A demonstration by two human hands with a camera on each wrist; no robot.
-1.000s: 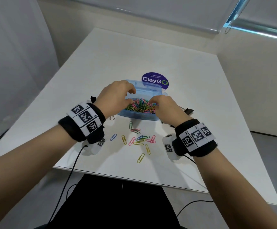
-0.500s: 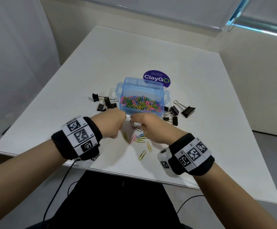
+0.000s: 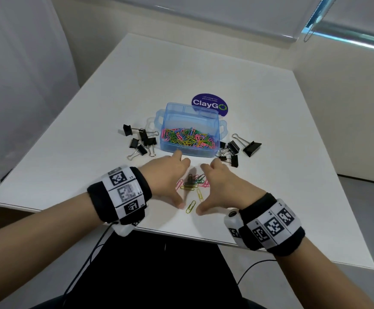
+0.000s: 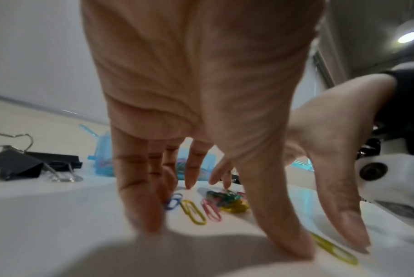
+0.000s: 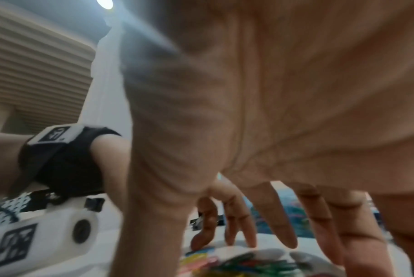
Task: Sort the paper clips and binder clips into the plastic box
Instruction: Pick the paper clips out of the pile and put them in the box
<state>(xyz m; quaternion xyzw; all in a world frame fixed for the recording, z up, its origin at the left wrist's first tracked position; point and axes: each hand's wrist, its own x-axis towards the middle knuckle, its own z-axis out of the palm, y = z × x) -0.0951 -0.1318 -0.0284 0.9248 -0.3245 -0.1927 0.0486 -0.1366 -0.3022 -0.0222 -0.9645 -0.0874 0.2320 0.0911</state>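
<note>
A clear blue plastic box (image 3: 211,121) stands mid-table with a heap of coloured paper clips (image 3: 188,139) inside. In front of it lie loose paper clips (image 3: 200,195), with a small dark clip (image 3: 190,178) among them. My left hand (image 3: 170,177) and right hand (image 3: 220,186) flank this pile, fingers spread and straight, thumbs toward me, tips on the table. Neither holds anything. The left wrist view shows the loose paper clips (image 4: 194,210) beyond the left fingers (image 4: 139,196). Black binder clips lie left (image 3: 142,140) and right (image 3: 231,150) of the box.
A larger black binder clip (image 3: 252,146) lies far right of the box. A purple round ClayGo sticker (image 3: 210,103) sits behind it. The white table's front edge (image 3: 181,233) runs just below my wrists, and cables hang beneath it.
Both hands drew back from the box to the loose clips in front of it. Their curled fingers have opened and spread on either side of the pile.
</note>
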